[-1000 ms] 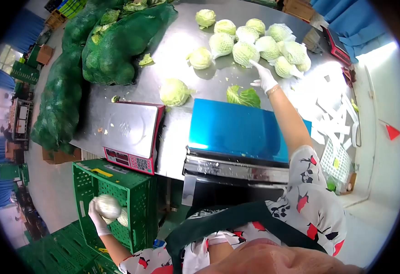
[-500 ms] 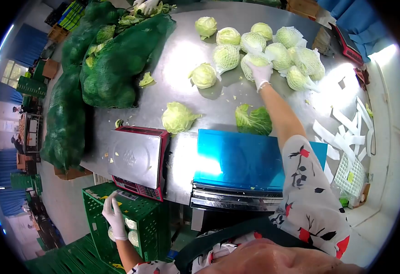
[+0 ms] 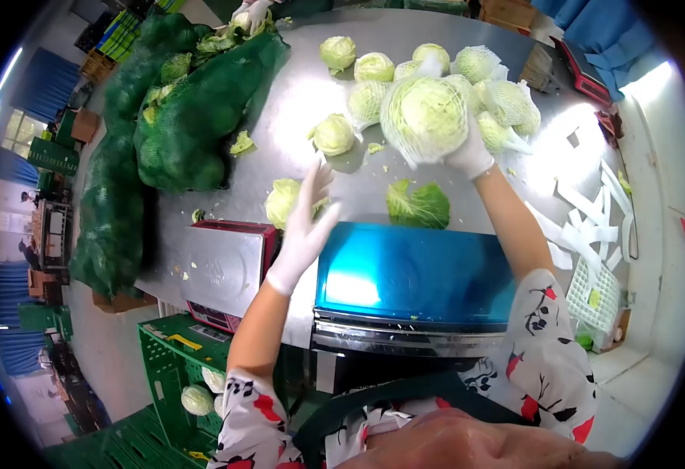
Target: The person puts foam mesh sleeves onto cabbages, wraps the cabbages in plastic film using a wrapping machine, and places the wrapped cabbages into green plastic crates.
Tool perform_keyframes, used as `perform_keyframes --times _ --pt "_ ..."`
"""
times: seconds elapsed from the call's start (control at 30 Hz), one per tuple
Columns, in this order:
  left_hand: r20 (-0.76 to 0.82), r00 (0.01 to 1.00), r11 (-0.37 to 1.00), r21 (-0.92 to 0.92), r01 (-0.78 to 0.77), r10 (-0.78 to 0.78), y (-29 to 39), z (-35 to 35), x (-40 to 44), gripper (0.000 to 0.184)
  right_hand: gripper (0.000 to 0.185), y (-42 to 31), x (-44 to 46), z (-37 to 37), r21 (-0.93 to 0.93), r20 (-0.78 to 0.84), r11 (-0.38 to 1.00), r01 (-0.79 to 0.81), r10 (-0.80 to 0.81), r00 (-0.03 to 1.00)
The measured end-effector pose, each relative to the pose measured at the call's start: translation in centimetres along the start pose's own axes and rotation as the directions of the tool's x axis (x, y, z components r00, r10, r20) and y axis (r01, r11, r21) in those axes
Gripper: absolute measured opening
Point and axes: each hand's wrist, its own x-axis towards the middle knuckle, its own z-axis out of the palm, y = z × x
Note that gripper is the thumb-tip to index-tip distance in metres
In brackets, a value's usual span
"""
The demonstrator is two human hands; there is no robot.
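Observation:
In a white glove, my right hand [image 3: 471, 148] grips a pale green cabbage [image 3: 424, 117] in a white foam net, lifted above the steel table [image 3: 280, 109]. My left hand [image 3: 309, 223], also gloved, is raised with fingers apart and holds nothing. Behind it a bare cabbage [image 3: 281, 202] sits partly hidden on the table. Another unwrapped cabbage [image 3: 332, 134] lies farther back. Several netted cabbages [image 3: 507, 102] cluster behind the held one. A loose cabbage leaf [image 3: 418, 205] lies between my arms, just beyond the blue-topped machine [image 3: 413, 273].
A flat scale [image 3: 225, 262] stands at the left, above a green crate [image 3: 178, 375] with wrapped cabbages. Full green mesh sacks [image 3: 194, 117] line the table's left side. White foam strips [image 3: 585, 219] lie at the right. Another person's gloved hand [image 3: 252, 12] is at the far edge.
My right hand has raised the netted cabbage from the cluster towards me. My left hand has moved up and right from beside the crate to over the table.

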Motion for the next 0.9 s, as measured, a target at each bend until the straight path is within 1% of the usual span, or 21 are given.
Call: perform_keyframes --times 0.03,0.1,0.13,0.17,0.2,0.23,0.27,0.3,0.37,0.4,0.43,0.47,0.53,0.63,0.67,0.7,0.77,0.8,0.83,0.87,0.9 --pt "0.026 0.999 0.982 -0.189 -0.015 0.020 0.2 1.6 1.2 0.083 0.077 -1.8 -1.1 1.0 0.322 0.092 0.926 -0.199 0.179 0.980" --pt "0.071 0.997 0.950 -0.312 0.025 -0.003 1.8 4.7 2.1 0.089 0.074 -5.3 -5.2 2.7 0.307 0.124 0.928 -0.211 0.181 0.976" --pt "0.096 0.995 0.927 -0.372 0.053 -0.018 2.4 6.2 1.6 0.092 0.069 -7.1 -8.0 3.5 -0.027 0.079 1.000 -0.011 0.013 0.997" --pt "0.174 0.984 0.968 -0.236 0.086 -0.045 2.2 7.7 0.3 0.091 0.065 -9.4 -10.1 3.4 -0.136 0.065 0.985 -0.108 0.118 0.991" --pt "0.233 0.961 0.923 -0.318 0.218 -0.146 1.5 8.7 -1.5 0.088 0.061 -11.6 -12.2 3.3 -0.241 0.049 0.949 -0.204 0.222 0.974" --pt "0.301 0.924 0.856 -0.385 0.345 -0.237 1.0 9.5 -3.3 0.085 0.059 -14.7 -13.3 2.6 -0.107 0.041 0.818 -0.565 0.571 0.820" --pt "0.306 0.911 0.845 -0.375 0.382 -0.276 1.0 10.1 -4.6 0.082 0.058 -16.6 -14.9 2.3 0.026 0.077 0.551 -0.834 0.831 0.551" --pt "0.309 0.897 0.831 -0.366 0.419 -0.316 1.1 10.9 -6.1 0.079 0.059 -16.9 -17.8 3.7 0.020 -0.145 0.586 -0.810 0.804 0.577" --pt "0.349 0.869 0.843 -0.285 0.456 -0.352 1.8 11.9 -8.6 0.075 0.058 -18.6 -22.4 4.8 0.053 -0.202 0.590 -0.805 0.796 0.570" --pt "0.385 0.857 0.871 -0.211 0.444 -0.343 2.2 11.9 -9.5 0.073 0.052 -19.1 -24.4 5.2 0.101 -0.226 0.508 -0.856 0.849 0.477" --pt "0.418 0.843 0.893 -0.140 0.428 -0.338 2.5 11.8 -10.5 0.072 0.050 -18.6 -26.3 5.8 0.090 -0.298 0.619 -0.780 0.764 0.572" --pt "0.409 0.885 0.962 -0.051 0.268 -0.224 1.7 12.1 -11.7 0.071 0.047 -17.9 -28.4 6.7 0.067 -0.365 0.719 -0.692 0.663 0.653" --pt "0.363 0.884 0.913 -0.167 0.372 -0.293 0.7 12.5 -13.3 0.073 0.040 -17.7 -30.9 7.2 -0.063 -0.419 0.812 -0.581 0.507 0.754" --pt "0.234 0.924 0.912 -0.210 0.351 -0.302 1.9 11.2 -14.0 0.071 0.039 -20.0 -30.4 7.3 0.006 -0.448 0.641 -0.768 0.688 0.571" --pt "0.101 0.972 0.972 -0.078 0.220 -0.212 1.8 9.5 -15.1 0.070 0.039 -20.5 -30.6 7.5 0.036 -0.511 0.730 -0.682 0.600 0.615" --pt "-0.025 0.995 0.993 0.075 0.096 -0.095 1.9 7.1 -17.2 0.068 0.039 -19.4 -33.9 6.2 -0.299 -0.640 0.762 -0.575 0.287 0.713" --pt "-0.079 0.997 0.757 0.651 0.060 -0.012 1.0 3.5 -21.1 0.067 0.043 -20.9 -37.0 5.5 -0.738 -0.601 0.357 -0.573 0.039 0.798" --pt "-0.126 0.983 0.589 0.807 0.024 0.131 -0.3 3.2 -23.1 0.069 0.046 -21.2 -38.2 5.8 -0.753 -0.618 0.217 -0.622 0.093 0.781" --pt "-0.144 0.988 0.521 0.841 0.148 -0.047 0.4 3.4 -24.4 0.077 0.049 -21.1 -39.6 6.2 -0.753 -0.642 0.070 -0.654 0.140 0.754" --pt "-0.130 0.992 0.473 0.874 0.113 0.004 0.7 3.9 -24.9 0.080 0.051 -20.6 -40.8 6.7 -0.741 -0.669 -0.081 -0.667 0.180 0.721" --pt "-0.114 0.992 0.423 0.903 0.081 0.054 1.0 4.7 -25.3 0.084 0.056 -19.2 -41.8 7.4 -0.798 -0.599 -0.121 -0.590 0.056 0.799"
